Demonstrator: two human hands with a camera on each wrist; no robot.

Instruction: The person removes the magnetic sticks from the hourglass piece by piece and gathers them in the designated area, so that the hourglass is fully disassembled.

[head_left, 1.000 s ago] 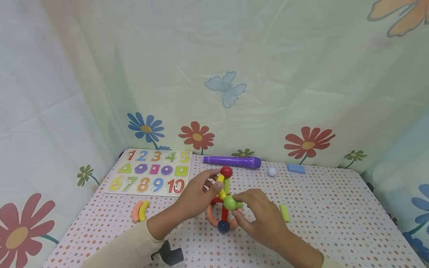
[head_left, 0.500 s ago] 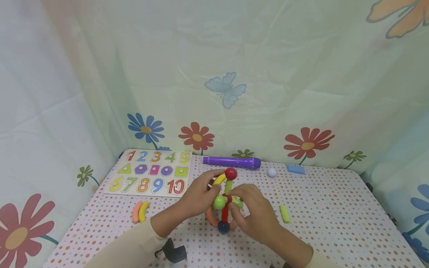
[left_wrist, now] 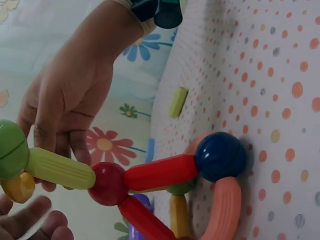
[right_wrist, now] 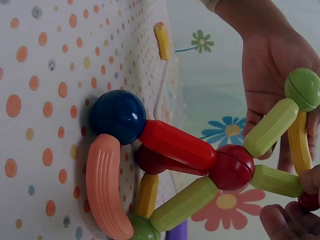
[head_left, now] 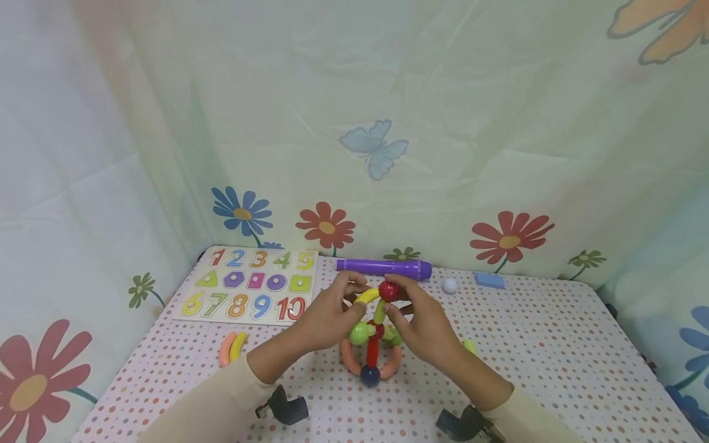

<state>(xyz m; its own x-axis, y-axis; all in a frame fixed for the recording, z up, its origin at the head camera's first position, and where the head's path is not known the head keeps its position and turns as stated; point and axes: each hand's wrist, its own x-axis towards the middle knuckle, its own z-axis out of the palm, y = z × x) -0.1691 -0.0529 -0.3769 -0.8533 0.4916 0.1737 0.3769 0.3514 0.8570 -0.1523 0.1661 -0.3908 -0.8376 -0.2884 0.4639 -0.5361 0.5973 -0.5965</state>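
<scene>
A toy frame of building sticks and balls stands on the table, with a dark blue ball (head_left: 370, 375) at its front foot and salmon curved sticks (head_left: 391, 363) at the base. From a red middle ball (right_wrist: 231, 167), light green sticks (right_wrist: 272, 127) reach up to a green ball (head_left: 359, 333) and a red top ball (head_left: 388, 291). A yellow curved stick (head_left: 367, 296) spans those two upper balls. My left hand (head_left: 331, 314) pinches this yellow stick between thumb and fingers. On the right, my other hand (head_left: 425, 323) grips the red top ball, its thumb beside the green stick.
A number puzzle board (head_left: 246, 286) lies at back left, a purple toy microphone (head_left: 383, 267) behind the frame. Farther right are a white ball (head_left: 449, 285) and a blue block (head_left: 490, 280). Loose curved sticks (head_left: 237, 346) lie left, a green stick (head_left: 469, 346) right.
The green ball has swung left, away from my right hand. My right hand has moved up from it to the red top ball, which has shifted slightly right. My left hand stays at the yellow stick.
</scene>
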